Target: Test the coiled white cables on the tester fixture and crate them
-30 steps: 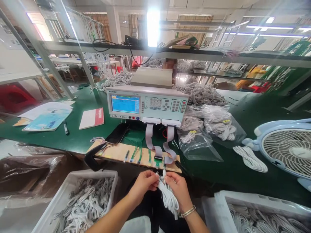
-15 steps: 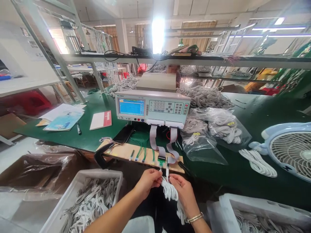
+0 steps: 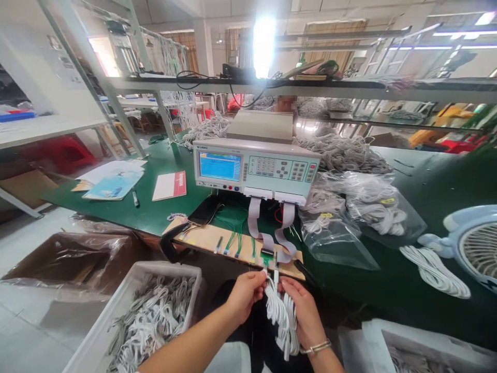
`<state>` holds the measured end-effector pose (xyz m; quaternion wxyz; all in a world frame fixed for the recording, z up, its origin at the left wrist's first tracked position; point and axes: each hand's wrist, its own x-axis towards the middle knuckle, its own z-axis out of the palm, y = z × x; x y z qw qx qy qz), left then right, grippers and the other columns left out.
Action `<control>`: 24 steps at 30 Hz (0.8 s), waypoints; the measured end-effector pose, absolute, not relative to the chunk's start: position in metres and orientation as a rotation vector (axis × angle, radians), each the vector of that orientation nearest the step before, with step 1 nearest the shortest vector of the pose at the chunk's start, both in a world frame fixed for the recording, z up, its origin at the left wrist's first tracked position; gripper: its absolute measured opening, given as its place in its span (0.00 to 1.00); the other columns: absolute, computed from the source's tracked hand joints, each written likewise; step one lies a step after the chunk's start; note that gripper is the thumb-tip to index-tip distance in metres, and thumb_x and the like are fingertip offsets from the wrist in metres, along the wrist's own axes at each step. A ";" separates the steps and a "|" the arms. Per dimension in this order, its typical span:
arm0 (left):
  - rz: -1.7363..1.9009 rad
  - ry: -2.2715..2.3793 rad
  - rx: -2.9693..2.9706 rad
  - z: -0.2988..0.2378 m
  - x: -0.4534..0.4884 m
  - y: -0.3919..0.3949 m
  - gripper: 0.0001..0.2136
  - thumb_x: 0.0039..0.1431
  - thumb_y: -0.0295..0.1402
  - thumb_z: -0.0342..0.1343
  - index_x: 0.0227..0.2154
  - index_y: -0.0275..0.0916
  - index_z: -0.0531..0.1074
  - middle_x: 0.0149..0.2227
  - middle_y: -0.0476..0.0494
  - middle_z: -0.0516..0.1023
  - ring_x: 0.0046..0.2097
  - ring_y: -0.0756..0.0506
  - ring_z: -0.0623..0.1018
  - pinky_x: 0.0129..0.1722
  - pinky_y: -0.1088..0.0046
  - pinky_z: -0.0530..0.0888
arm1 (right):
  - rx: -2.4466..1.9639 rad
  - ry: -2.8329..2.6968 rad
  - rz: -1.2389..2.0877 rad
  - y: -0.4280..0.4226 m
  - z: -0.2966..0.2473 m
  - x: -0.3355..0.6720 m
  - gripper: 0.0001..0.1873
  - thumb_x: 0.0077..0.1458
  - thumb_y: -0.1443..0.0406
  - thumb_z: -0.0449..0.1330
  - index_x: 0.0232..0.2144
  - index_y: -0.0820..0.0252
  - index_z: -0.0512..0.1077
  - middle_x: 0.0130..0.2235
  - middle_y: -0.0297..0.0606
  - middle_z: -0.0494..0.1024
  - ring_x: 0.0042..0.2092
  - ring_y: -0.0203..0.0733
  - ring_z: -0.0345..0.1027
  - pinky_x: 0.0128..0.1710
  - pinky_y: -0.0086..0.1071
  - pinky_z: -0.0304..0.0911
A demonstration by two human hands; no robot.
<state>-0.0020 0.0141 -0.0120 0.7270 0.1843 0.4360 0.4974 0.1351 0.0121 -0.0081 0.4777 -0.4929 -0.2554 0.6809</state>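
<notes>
A coiled white cable (image 3: 276,309) hangs between my hands at the front edge of the wooden fixture board (image 3: 202,237). My left hand (image 3: 244,296) is closed, pinching a plug end of the cable at the small green circuit board (image 3: 266,260). Closed as well, my right hand (image 3: 306,314) grips the other white end, beside an upright white connector (image 3: 276,273) at the board's edge. Whether either plug is fully seated cannot be made out. Grey ribbon cables (image 3: 254,223) run from the fixture up to a bench tester (image 3: 256,168) with a blue screen.
A white bin (image 3: 196,290) of coiled cables stands at lower left, another bin (image 3: 373,336) at lower right. Bagged cables (image 3: 326,223), a loose white coil (image 3: 435,270) and a fan (image 3: 479,248) occupy the right side of the green table. A black clamp (image 3: 166,243) grips the fixture's left end.
The view has shifted a little, moving the scene rightward. More of the cable coil now shows hanging between my hands, which stay at the fixture's edge.
</notes>
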 end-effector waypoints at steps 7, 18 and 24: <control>0.957 1.030 0.553 -0.001 -0.006 0.025 0.23 0.40 0.52 0.51 0.27 0.33 0.72 0.17 0.55 0.58 0.18 0.57 0.56 0.18 0.80 0.53 | -1.253 -0.813 1.704 0.025 -0.004 0.133 0.11 0.38 0.59 0.64 0.23 0.61 0.72 0.20 0.30 0.71 0.22 0.33 0.62 0.21 0.23 0.57; 1.032 1.073 0.594 -0.006 -0.001 0.031 0.20 0.41 0.48 0.53 0.24 0.31 0.73 0.16 0.52 0.59 0.18 0.56 0.55 0.19 0.78 0.50 | -1.293 -0.941 1.529 0.029 -0.011 0.120 0.15 0.31 0.56 0.65 0.18 0.62 0.70 0.17 0.32 0.71 0.21 0.39 0.62 0.21 0.28 0.57; 1.133 1.118 0.501 0.002 0.007 0.022 0.19 0.40 0.45 0.54 0.22 0.30 0.72 0.15 0.52 0.58 0.19 0.55 0.56 0.21 0.77 0.51 | -1.298 -1.023 1.475 0.022 -0.011 0.124 0.17 0.34 0.52 0.61 0.16 0.61 0.67 0.15 0.31 0.67 0.18 0.35 0.57 0.18 0.26 0.52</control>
